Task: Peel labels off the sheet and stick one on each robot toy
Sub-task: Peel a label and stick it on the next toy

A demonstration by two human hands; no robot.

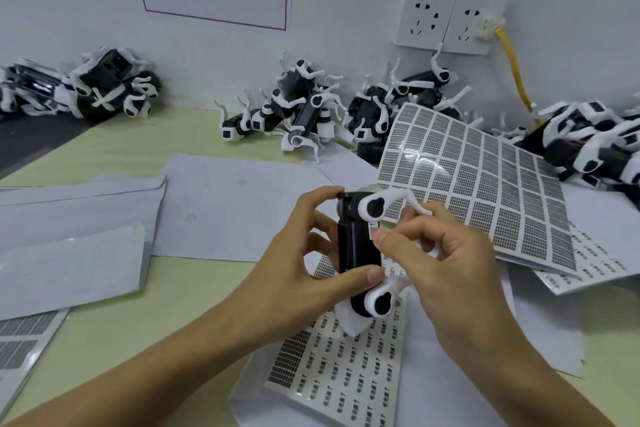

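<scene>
Left hand (298,253) is gripping the robot toy (360,250) (black body, white legs); a small label (375,231) is being pressed on by right hand (446,253) fingertips, above label sheet (332,367).

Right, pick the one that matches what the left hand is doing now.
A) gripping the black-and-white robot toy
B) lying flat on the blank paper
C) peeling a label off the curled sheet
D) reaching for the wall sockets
A: the left hand has its fingers over the top and its thumb across the lower body of the robot toy, holding it above the label sheet, while the right hand presses at the toy's side.
</scene>
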